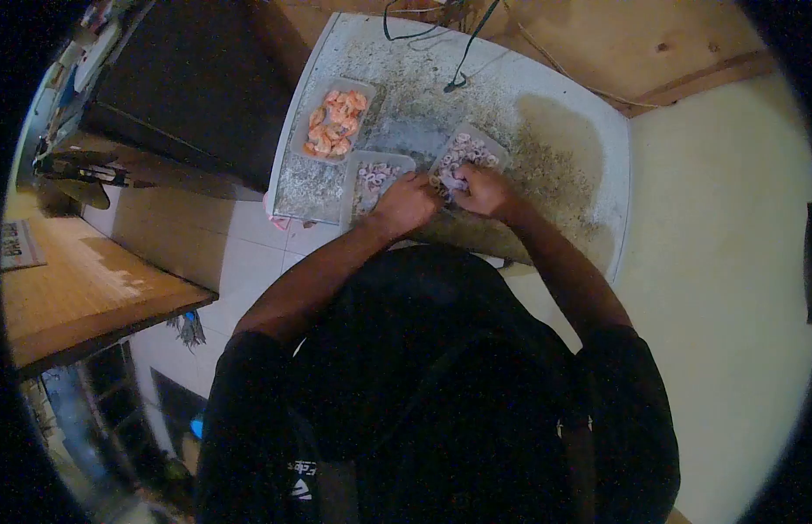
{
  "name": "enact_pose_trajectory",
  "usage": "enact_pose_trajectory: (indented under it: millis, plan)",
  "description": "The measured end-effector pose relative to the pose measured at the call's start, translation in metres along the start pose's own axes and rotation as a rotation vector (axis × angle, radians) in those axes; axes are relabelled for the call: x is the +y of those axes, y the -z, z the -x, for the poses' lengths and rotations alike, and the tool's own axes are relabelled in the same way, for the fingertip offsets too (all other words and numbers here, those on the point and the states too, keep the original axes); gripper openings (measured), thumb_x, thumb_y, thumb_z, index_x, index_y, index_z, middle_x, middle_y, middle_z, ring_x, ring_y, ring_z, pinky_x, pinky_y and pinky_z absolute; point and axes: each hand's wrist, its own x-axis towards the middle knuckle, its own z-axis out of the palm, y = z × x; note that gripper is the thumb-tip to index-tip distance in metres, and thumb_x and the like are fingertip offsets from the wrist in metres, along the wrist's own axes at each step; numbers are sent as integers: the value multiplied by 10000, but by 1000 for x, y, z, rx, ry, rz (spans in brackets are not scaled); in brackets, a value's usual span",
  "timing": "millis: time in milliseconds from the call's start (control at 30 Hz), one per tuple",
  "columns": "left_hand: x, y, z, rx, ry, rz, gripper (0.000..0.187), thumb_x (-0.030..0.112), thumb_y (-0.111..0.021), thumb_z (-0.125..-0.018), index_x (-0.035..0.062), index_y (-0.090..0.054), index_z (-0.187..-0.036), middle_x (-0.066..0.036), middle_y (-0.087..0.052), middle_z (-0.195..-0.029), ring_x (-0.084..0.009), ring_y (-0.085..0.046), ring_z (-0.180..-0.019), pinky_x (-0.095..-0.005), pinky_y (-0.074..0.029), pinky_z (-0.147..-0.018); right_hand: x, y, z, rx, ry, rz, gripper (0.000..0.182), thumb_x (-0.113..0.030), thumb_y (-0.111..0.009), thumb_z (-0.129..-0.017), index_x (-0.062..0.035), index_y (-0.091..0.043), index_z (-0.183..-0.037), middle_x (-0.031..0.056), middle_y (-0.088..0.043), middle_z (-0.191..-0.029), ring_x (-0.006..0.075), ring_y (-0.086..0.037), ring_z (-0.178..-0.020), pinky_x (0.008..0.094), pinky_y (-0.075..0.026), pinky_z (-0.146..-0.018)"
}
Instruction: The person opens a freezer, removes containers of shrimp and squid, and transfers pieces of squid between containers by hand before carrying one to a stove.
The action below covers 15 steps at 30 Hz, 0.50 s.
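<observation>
A clear plastic tub of pale purple-white squid rings (470,150) sits on the worn white tabletop. My right hand (485,192) reaches over its near side, fingers closed around pale squid at its near end. My left hand (409,206) is curled at that tub's lower left corner, close to the right hand; what its fingers hold, if anything, is hidden. Just left of it, partly behind the left hand and forearm, stands a second tub (347,194) with fewer squid rings (374,177). Farther back on the left, a third tub holds orange peeled shrimp (336,122).
The stained table (546,166) meets a pale wall (712,227) on the right. A dark cable (459,80) hangs onto its back. A dark cabinet (192,74) stands to the left, and a wooden counter (100,284) is lower left over a tiled floor.
</observation>
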Motion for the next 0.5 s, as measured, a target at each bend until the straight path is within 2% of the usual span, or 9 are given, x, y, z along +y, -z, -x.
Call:
enact_pose_trajectory:
  millis: [33, 100, 167, 233, 300, 367, 433, 500]
  plan:
    - [1, 0, 0, 87, -15, -63, 96, 180, -600, -651, 129, -659, -706, -13, -630, -731, -187, -569, -844, -344, -452, -764, 0, -4, -3, -22, -26, -7, 333, -250, -652, -791, -38, -550, -1027, 213, -588, -933, 386, -577, -896, 431, -467, -776]
    - [3, 2, 0, 92, -8, -54, 93, 181, -599, -650, 130, -660, -699, -6, -630, -728, -183, -567, -845, -339, -451, -764, -8, -4, -5, -42, -54, -14, 356, -259, -653, -788, -38, -552, -1048, 222, -594, -951, 387, -580, -914, 429, -472, -778]
    - [3, 3, -2, 97, -2, -44, 91, 182, -598, -650, 131, -660, -691, 1, -629, -725, -180, -566, -846, -333, -450, -764, -28, 9, -2, 50, -117, -101, 390, -268, -655, -784, -37, -559, -1083, 229, -602, -961, 385, -584, -933, 423, -481, -772]
    - [1, 5, -3, -124, 27, 61, 199, 122, -553, -722, 36, -641, -878, -122, -632, -930, -297, -602, -911, -441, -494, -759, -25, 5, -3, 73, -131, -138, 390, -258, -647, -788, -33, -557, -1094, 230, -603, -949, 389, -582, -931, 430, -478, -777]
    - [0, 8, -2, -116, 15, 56, 196, 119, -557, -715, 36, -642, -870, -125, -632, -916, -297, -604, -897, -439, -494, -752, -24, -3, -4, 93, -142, -176, 391, -248, -639, -793, -30, -555, -1106, 231, -605, -937, 393, -580, -928, 436, -475, -783]
    - [3, 9, -1, -109, 2, 52, 192, 116, -561, -708, 37, -643, -862, -127, -632, -902, -298, -606, -883, -436, -494, -745, -25, -16, -2, 218, -179, -101, 362, -221, -607, -812, -19, -547, -1107, 233, -604, -950, 398, -577, -933, 456, -465, -804]
    - [4, 5, -3, 62, 7, -75, 104, 181, -592, -661, 125, -667, -708, 3, -642, -752, -172, -568, -845, -328, -451, -766, -36, -16, 1, 235, -200, -80, 357, -210, -593, -820, -14, -542, -1115, 236, -605, -964, 397, -577, -937, 464, -460, -817]
    - [5, 4, -3, 47, 18, -72, 103, 179, -591, -664, 121, -664, -709, -3, -641, -750, -177, -570, -851, -333, -452, -769, -37, -17, 2, 252, -219, -59, 352, -198, -579, -828, -9, -538, -1122, 239, -606, -977, 396, -577, -940, 472, -455, -829]
